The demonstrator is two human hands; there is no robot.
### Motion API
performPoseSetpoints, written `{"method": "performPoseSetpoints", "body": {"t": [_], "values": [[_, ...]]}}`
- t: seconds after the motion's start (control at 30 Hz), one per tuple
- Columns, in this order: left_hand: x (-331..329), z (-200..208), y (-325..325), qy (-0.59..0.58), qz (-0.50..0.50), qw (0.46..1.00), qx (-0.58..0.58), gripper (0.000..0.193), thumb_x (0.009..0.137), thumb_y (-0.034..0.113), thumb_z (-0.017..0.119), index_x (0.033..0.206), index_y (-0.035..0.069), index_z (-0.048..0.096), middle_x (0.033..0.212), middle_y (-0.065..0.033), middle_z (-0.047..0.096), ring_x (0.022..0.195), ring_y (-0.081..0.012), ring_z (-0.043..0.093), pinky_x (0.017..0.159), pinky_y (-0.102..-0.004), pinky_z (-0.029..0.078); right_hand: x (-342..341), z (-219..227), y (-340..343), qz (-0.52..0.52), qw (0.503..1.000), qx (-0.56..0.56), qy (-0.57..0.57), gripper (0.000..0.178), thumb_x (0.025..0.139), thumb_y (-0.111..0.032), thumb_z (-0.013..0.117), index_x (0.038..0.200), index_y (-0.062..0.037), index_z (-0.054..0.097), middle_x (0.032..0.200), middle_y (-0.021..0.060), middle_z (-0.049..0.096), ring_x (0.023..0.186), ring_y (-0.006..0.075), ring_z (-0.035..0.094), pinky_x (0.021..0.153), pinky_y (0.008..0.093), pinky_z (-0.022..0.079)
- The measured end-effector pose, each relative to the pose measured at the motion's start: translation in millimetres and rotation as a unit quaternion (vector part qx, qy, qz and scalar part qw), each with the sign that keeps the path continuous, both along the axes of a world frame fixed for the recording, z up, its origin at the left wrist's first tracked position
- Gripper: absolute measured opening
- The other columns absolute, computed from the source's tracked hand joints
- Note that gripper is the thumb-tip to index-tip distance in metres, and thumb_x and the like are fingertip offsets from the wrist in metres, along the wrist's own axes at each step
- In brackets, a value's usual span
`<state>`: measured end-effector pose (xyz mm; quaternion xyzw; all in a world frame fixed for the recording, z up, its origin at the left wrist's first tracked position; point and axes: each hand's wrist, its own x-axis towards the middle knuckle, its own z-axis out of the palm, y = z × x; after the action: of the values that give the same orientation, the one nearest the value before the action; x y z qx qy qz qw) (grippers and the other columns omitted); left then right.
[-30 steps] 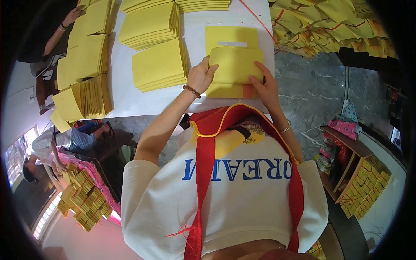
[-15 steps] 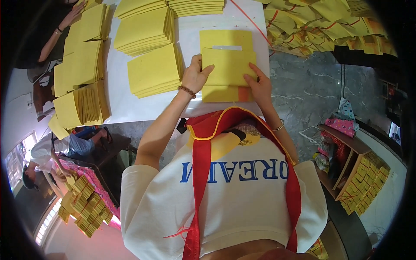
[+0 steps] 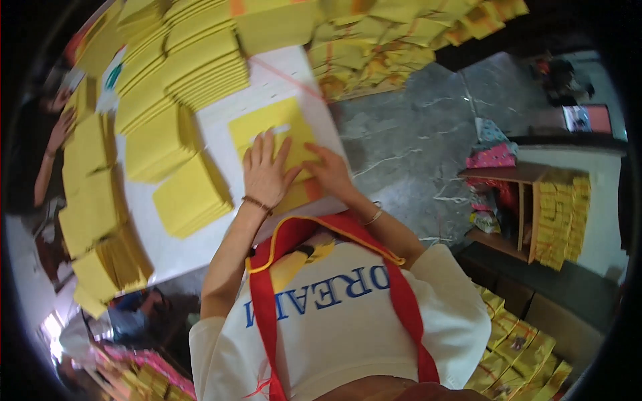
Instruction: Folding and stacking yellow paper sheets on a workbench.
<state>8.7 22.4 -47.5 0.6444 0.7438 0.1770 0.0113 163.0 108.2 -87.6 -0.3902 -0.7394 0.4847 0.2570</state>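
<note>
A yellow paper sheet (image 3: 287,111) with a whitish strip and an orange patch lies on the white table in front of me. Another piece or fold of yellow paper lies across it, mostly under my hands. My left hand (image 3: 265,175) is laid flat on the paper, palm down, fingers stretched out. At the paper's right edge is my right hand (image 3: 330,174), its index finger and thumb apart and touching the paper. Just left of my left hand sits a neat stack of yellow paper (image 3: 189,196).
More yellow stacks (image 3: 154,144) stand on the white table (image 3: 221,127). Bundles with red ties (image 3: 378,50) lie beyond it. On the left, a co-worker's hand (image 3: 61,128) rests by further stacks. A wooden shelf (image 3: 521,174) and yellow bundles (image 3: 515,347) are at right.
The view has turned and shifted, so the table sits further left. My left hand has gone from gripping the paper's left edge to lying flat on it. My right hand stays at the right edge.
</note>
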Motion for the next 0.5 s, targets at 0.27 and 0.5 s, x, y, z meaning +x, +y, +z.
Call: {"method": "performPoseSetpoints", "body": {"t": [0.27, 0.5], "values": [[4.4, -25.1, -3.5, 0.031, -0.003, 0.997, -0.069, 0.066, 0.077, 0.050, 0.058, 0.133, 0.019, 0.041, 0.143, -0.0171, 0.026, 0.132, -0.0345, 0.022, 0.105, -0.0521, 0.016, 0.3, 16.4, -9.9, 0.001, 0.999, -0.012, -0.031, 0.041, 0.079, -0.020, 0.063, 0.118, -0.0085, 0.055, 0.108, 0.0146, 0.058, 0.099, 0.0282, 0.056, 0.087, 0.0369, 0.042], [-4.3, -40.9, -7.2, 0.099, -0.004, 0.990, -0.099, 0.055, 0.083, 0.037, 0.050, 0.132, 0.014, 0.042, 0.145, -0.0146, 0.022, 0.135, -0.0339, 0.017, 0.106, -0.0516, 0.014, -19.6, 33.5, -22.3, 0.140, 0.911, 0.351, -0.165, 0.053, 0.084, -0.034, 0.053, 0.131, -0.0113, 0.040, 0.136, 0.0143, 0.036, 0.128, 0.0291, 0.032, 0.102, 0.0531, 0.019]]}}
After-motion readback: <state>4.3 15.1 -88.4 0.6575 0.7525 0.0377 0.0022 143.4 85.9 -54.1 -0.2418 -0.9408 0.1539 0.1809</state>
